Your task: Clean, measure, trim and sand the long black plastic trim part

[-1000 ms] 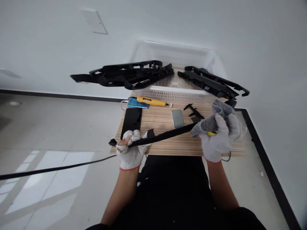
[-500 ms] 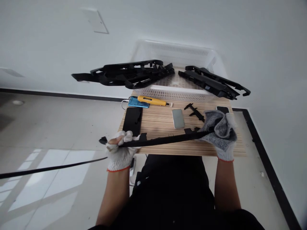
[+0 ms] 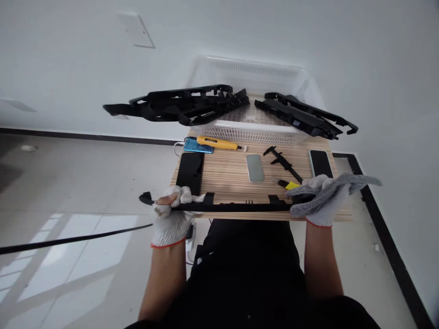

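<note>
A long black plastic strip (image 3: pixel 236 207) with small tabs lies level over the near edge of the slatted wooden table (image 3: pixel 226 176). My left hand (image 3: pixel 169 214), in a white knit glove, is closed around the strip's left end. My right hand (image 3: pixel 320 201), also gloved, is closed on a grey cloth (image 3: pixel 338 188) that wraps the strip's right end. The cloth's free corner sticks out to the right.
A white mesh basket (image 3: pixel 254 132) at the table's back carries long black plastic parts (image 3: pixel 181 106) and more black parts (image 3: pixel 305 116) overhanging both sides. On the table lie a yellow tool (image 3: pixel 217 144), a black tablet (image 3: pixel 190 167), a silver phone (image 3: pixel 254 168), a black caliper (image 3: pixel 283 162) and a second phone (image 3: pixel 320 163). A black cable (image 3: pixel 75 237) crosses the floor.
The strip's right end has come down from a tilt to level at the table's near edge. My right hand with the cloth slid right and lower, uncovering the phone and caliper. My left hand shifted slightly left.
</note>
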`<state>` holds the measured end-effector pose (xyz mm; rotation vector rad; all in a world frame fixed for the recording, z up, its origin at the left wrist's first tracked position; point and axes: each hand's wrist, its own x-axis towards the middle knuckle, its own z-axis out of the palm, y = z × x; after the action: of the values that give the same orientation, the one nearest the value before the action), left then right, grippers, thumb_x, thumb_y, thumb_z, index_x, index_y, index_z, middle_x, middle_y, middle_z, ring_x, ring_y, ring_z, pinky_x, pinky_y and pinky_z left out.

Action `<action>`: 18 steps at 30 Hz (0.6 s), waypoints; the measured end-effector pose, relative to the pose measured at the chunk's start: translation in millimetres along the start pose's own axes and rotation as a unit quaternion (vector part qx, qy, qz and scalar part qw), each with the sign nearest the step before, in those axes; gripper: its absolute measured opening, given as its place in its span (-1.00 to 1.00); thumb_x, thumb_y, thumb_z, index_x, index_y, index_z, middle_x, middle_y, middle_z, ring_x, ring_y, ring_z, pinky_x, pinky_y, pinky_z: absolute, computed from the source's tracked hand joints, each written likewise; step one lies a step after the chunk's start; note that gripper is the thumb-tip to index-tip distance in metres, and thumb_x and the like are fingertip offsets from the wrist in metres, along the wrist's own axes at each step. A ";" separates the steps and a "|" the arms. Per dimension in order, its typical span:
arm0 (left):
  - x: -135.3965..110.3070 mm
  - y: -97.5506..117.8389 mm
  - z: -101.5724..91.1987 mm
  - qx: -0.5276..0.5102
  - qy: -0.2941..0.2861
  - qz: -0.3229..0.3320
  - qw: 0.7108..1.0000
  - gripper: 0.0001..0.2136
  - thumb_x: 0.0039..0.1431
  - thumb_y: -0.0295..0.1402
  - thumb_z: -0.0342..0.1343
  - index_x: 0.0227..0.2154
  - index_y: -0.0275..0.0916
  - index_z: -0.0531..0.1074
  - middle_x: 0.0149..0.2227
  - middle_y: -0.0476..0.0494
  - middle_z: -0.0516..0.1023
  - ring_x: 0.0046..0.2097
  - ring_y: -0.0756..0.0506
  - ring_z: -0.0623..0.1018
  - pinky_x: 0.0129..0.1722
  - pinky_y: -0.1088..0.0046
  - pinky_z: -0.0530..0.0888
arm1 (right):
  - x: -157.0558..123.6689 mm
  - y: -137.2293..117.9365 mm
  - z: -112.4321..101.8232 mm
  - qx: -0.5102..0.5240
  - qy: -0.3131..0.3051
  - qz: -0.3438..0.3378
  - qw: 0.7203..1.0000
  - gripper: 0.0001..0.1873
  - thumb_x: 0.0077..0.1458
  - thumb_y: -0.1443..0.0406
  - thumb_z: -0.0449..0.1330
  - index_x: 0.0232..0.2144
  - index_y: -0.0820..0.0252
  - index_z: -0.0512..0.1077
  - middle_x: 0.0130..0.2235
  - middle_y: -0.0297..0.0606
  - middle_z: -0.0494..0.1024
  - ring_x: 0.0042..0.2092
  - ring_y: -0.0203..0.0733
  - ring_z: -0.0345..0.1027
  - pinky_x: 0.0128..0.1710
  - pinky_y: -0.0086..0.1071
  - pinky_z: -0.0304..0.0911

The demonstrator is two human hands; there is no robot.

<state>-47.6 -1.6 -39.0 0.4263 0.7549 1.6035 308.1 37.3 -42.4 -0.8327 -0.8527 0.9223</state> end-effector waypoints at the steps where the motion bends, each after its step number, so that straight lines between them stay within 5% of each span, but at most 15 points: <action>1: -1.5 -0.7 3.9 0.000 0.008 0.000 1.000 -0.24 -0.25 -0.25 0.54 -0.62 -0.22 -0.14 -0.60 0.09 0.24 -0.56 0.10 0.40 -0.48 0.57 0.55 | 0.6 -3.5 2.1 0.036 0.006 -0.015 0.999 -0.34 0.22 -0.23 0.03 -0.65 0.09 0.07 -0.56 -0.41 0.08 -0.51 -0.23 0.08 -0.39 -0.24 0.30; 6: -5.8 -2.3 14.6 0.011 0.029 -0.009 0.999 -0.24 -0.26 -0.22 0.52 -0.60 -0.20 -0.15 -0.59 0.07 0.25 -0.55 0.10 0.39 -0.51 0.58 0.54 | 3.4 -9.0 -1.6 0.139 -0.004 -0.006 0.990 -0.35 0.09 -0.11 0.24 -0.68 0.11 0.02 -0.58 -0.44 0.02 -0.49 -0.26 0.08 -0.33 -0.30 0.35; 10: -4.6 4.2 15.5 0.021 0.035 0.015 0.999 -0.25 -0.26 -0.26 0.50 -0.59 -0.20 -0.17 -0.62 0.09 0.18 -0.58 0.11 0.36 -0.56 0.60 0.50 | -3.0 -9.0 -1.4 0.123 0.006 0.006 0.992 -0.41 0.08 -0.04 0.23 -0.67 0.11 0.02 -0.58 -0.44 0.03 -0.48 -0.26 0.11 -0.37 -0.32 0.35; 18: -7.2 1.2 13.2 0.022 0.012 0.019 1.000 -0.30 -0.16 -0.25 0.47 -0.59 -0.21 -0.13 -0.58 0.10 0.21 -0.58 0.11 0.33 -0.51 0.51 0.54 | -0.8 -8.5 -1.5 -0.062 0.191 0.029 0.979 -0.57 0.09 -0.05 0.24 -0.58 0.05 0.25 -0.60 -0.42 0.30 -0.55 -0.26 0.27 -0.54 -0.35 0.37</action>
<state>-38.5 -5.6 -27.7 0.4568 0.8052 1.6325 311.8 33.2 -35.7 -1.1071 -0.5560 0.7315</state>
